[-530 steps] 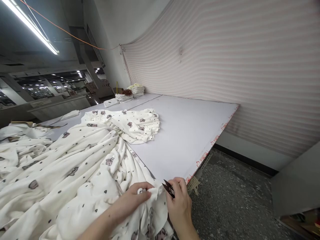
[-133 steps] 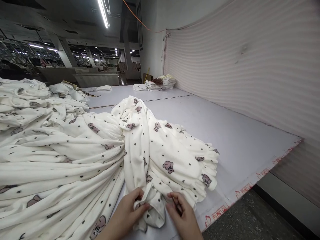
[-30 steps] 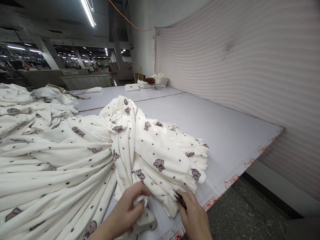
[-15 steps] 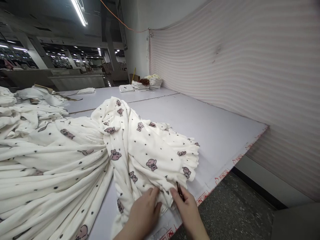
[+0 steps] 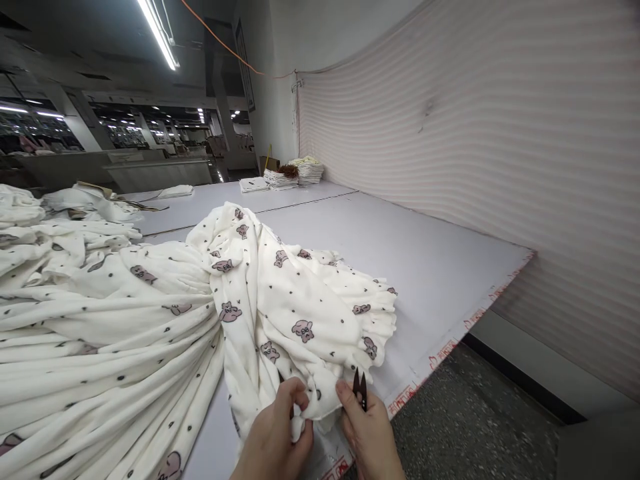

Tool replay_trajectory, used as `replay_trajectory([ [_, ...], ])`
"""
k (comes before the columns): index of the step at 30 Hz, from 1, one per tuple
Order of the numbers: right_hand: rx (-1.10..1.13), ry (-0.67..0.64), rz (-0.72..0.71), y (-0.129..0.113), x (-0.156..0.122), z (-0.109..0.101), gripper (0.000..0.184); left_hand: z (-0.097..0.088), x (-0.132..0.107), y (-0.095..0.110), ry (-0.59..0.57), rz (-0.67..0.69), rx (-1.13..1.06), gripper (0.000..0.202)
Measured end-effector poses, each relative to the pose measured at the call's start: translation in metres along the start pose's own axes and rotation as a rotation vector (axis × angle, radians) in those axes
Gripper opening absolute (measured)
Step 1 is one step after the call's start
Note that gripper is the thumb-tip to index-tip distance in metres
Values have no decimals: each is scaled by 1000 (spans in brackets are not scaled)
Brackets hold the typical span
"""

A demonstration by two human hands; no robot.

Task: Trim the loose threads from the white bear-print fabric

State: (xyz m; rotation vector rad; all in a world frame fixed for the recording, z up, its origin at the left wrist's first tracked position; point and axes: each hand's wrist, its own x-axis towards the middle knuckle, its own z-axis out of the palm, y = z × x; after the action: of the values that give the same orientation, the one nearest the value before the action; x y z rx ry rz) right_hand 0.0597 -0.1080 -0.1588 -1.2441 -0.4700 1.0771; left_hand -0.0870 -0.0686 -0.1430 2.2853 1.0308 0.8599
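A white plush fabric garment [image 5: 285, 300] printed with mauve bears and small dark dots lies bunched near the table's front edge. My left hand [image 5: 280, 427] is closed on a fold of its lower edge, with a bit of white cloth showing between thumb and fingers. Just to the right, my right hand [image 5: 367, 427] holds dark thread snips [image 5: 360, 390], their two pointed blades upward and slightly apart. Its thumb also presses at the fabric's edge. The palms and some fingers of both hands are hidden.
More of the bear-print fabric [image 5: 100, 360] spreads in long folds over the left. The pale table [image 5: 430, 267] has red-printed tape along its edge. Folded white stacks [image 5: 283, 179] stand at the back, beside a striped cloth hanging [image 5: 450, 120]. Dark floor [image 5: 475, 413] lies at right.
My left hand has turned and gathered the fabric's edge between thumb and fingers. My right hand has shifted slightly, and the snips' blades now show apart. The camera has tilted a little.
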Motion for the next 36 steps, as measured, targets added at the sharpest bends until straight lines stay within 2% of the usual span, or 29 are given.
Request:
replay_trajectory([
  [2,-184,33,-117,-11,-2,-1,37,-11,0,5,-15,47,39,19],
  [4,-402,38,-251,-19,-5,-3,31,-18,1,7,-44,84,50,11],
  [10,-954,-52,-683,-29,-29,-22,26,-17,1,5,39,155,65,15],
  [14,-1157,-93,-861,-30,-38,-25,25,-15,1,7,63,192,53,18],
  [16,-1168,-109,-867,-29,-38,-23,24,-16,1,8,70,194,47,17],
  [24,-1042,-248,-696,-33,-30,-21,24,-15,1,3,46,194,81,18],
  [27,-1011,-175,-630,-33,-30,-22,21,-13,0,1,69,193,55,18],
  [30,-922,-86,-616,-28,-24,-17,30,-13,0,2,75,167,-3,23],
  [32,-900,-98,-617,-27,-16,-11,22,-17,4,4,-9,83,-91,21],
  [34,-886,-114,-607,-27,-7,-4,11,-24,11,6,-159,-97,-217,21],
  [36,-829,-110,-578,-27,1,3,9,-32,20,7,-273,-312,-367,30],
])
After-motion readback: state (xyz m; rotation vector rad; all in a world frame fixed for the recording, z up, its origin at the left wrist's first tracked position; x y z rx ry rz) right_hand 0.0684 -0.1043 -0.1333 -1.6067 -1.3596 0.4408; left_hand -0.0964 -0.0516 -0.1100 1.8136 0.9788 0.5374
